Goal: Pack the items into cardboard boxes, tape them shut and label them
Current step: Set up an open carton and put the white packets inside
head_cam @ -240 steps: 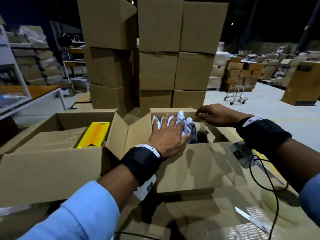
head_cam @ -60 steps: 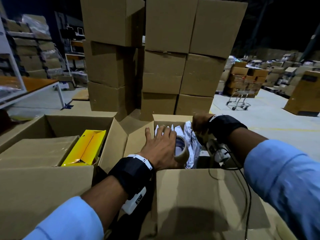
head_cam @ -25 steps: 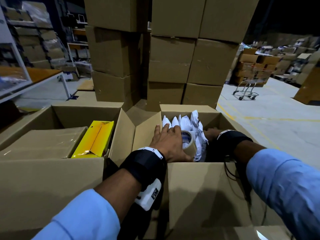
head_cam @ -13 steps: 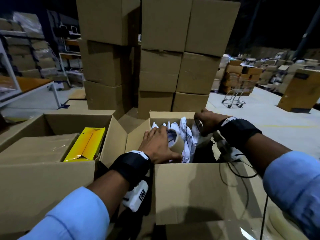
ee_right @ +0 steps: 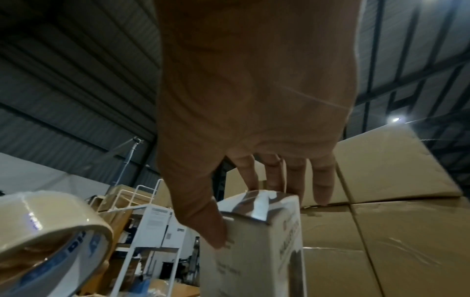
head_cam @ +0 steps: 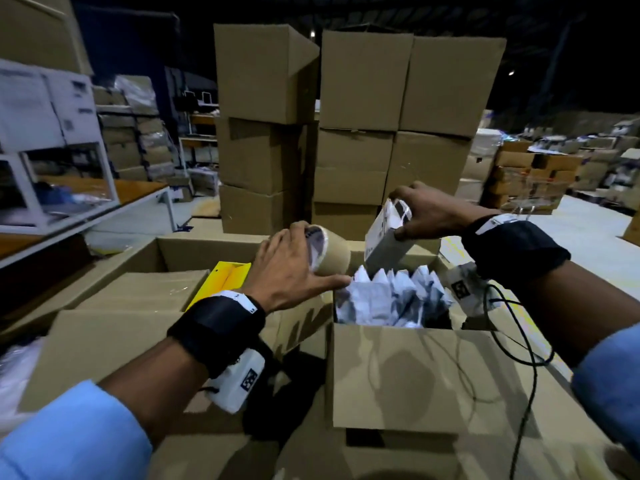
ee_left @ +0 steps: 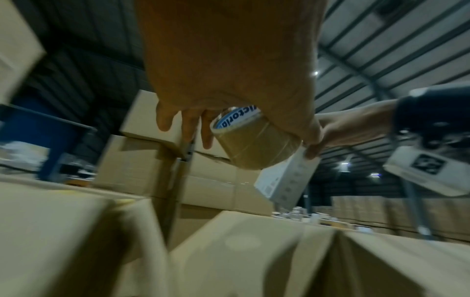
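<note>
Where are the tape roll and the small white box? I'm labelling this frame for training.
tape roll (head_cam: 330, 250), head view, on its brown outer side, beside the left hand's fingers.
small white box (head_cam: 388, 242), head view, on its front face below the right hand's thumb.

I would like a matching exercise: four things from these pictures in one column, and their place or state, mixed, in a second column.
Things:
1. tape roll
2. small white box
3. white packets
4. yellow item

Places:
a. standing inside the open carton
b. held by the right hand
c. in the left-side carton
d. held by the left hand

Pairs: 1-d, 2-b, 3-a, 4-c
</note>
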Motion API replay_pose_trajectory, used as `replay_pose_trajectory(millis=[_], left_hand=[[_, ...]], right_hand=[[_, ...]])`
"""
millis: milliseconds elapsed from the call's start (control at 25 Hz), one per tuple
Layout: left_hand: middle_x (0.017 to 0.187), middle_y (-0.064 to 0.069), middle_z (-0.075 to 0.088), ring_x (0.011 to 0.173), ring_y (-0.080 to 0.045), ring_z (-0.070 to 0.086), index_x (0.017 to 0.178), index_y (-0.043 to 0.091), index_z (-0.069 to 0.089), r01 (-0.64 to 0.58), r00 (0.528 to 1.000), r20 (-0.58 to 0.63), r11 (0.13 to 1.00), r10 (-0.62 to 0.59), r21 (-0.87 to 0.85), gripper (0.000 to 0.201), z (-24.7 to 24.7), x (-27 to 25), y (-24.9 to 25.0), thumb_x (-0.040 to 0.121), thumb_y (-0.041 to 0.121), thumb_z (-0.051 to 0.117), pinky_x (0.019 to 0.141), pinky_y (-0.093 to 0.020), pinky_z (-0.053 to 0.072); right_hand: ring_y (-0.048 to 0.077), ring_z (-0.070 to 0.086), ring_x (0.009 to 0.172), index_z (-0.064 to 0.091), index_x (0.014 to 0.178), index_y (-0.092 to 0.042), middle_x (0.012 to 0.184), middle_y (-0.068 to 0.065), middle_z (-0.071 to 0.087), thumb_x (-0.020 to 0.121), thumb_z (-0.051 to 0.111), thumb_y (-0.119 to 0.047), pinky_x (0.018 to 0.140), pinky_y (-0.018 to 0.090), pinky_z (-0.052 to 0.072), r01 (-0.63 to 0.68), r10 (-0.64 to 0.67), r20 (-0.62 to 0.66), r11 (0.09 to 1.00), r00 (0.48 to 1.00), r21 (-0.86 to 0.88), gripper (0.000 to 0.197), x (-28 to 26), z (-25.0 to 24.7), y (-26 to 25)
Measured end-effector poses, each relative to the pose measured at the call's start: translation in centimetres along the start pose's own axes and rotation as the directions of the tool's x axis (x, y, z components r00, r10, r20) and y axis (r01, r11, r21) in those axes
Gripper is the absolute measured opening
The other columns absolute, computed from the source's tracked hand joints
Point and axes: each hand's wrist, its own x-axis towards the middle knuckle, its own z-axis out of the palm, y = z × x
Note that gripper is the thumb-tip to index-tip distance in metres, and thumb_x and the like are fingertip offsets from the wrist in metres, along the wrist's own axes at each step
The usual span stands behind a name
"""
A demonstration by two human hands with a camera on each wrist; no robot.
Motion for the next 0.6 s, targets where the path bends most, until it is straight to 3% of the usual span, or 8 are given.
replay_pose_trajectory(millis=[160, 280, 400, 520, 600], left_hand=[[0.127, -0.005, 0.051, 0.107, -0.026, 0.059, 0.142, 0.022, 0.022, 0.197, 0.980, 0.023, 0.973, -0.196, -0.118, 0.108, -3.2, -2.7, -4.2, 0.063, 0.089, 0.054, 0.097, -0.044, 0.051], [0.120, -0.002, 0.053, 0.102, -0.026, 0.062, 0.139, 0.025, 0.021, 0.299, 0.954, 0.025, 0.948, -0.298, -0.105, 0.099, -4.9, -4.8, -8.2, 0.070, 0.088, 0.053, 0.091, -0.040, 0.052], [0.126, -0.002, 0.057, 0.108, -0.025, 0.060, 0.136, 0.024, 0.027, 0.306, 0.952, 0.059, 0.945, -0.301, -0.112, 0.094, -6.1, -5.8, -11.5, 0.072, 0.087, 0.054, 0.100, -0.043, 0.047], [0.128, 0.001, 0.052, 0.120, -0.023, 0.051, 0.140, 0.023, 0.024, 0.239, 0.960, 0.179, 0.965, -0.217, -0.110, 0.097, -6.3, -6.1, -14.0, 0.072, 0.084, 0.056, 0.117, -0.049, 0.027], [0.125, 0.002, 0.053, 0.114, -0.022, 0.052, 0.139, 0.028, 0.018, 0.208, 0.954, 0.250, 0.965, -0.164, -0.161, 0.096, -5.8, -6.4, -15.6, 0.072, 0.086, 0.056, 0.115, -0.049, 0.032]], right_hand=[[0.031, 0.048, 0.121, 0.038, 0.147, -0.013, 0.136, 0.014, 0.043, 0.081, 0.076, -0.033, 0.095, 0.034, 0.043, 0.104, -0.103, -0.020, 0.992, 0.994, 0.073, 0.079, 0.7, 0.5, -3.8], [0.029, 0.050, 0.119, 0.039, 0.146, -0.013, 0.134, 0.013, 0.047, 0.083, 0.075, -0.033, 0.094, 0.031, 0.041, 0.176, -0.173, -0.033, 0.976, 0.984, 0.128, 0.076, 1.7, 0.9, -7.6], [0.028, 0.049, 0.122, 0.039, 0.148, -0.014, 0.136, 0.012, 0.048, 0.082, 0.076, -0.034, 0.093, 0.026, 0.036, 0.215, -0.209, -0.051, 0.963, 0.977, 0.162, 0.078, 3.7, 1.6, -11.6], [0.026, 0.048, 0.124, 0.035, 0.149, -0.014, 0.140, 0.011, 0.046, 0.084, 0.074, -0.035, 0.095, 0.027, 0.037, 0.224, -0.222, -0.030, 0.956, 0.975, 0.190, 0.079, 5.9, 2.3, -15.7], [0.026, 0.047, 0.126, 0.033, 0.150, -0.015, 0.142, 0.012, 0.044, 0.085, 0.074, -0.035, 0.097, 0.028, 0.038, 0.216, -0.213, -0.040, 0.952, 0.976, 0.217, 0.080, 7.3, 3.2, -18.3]])
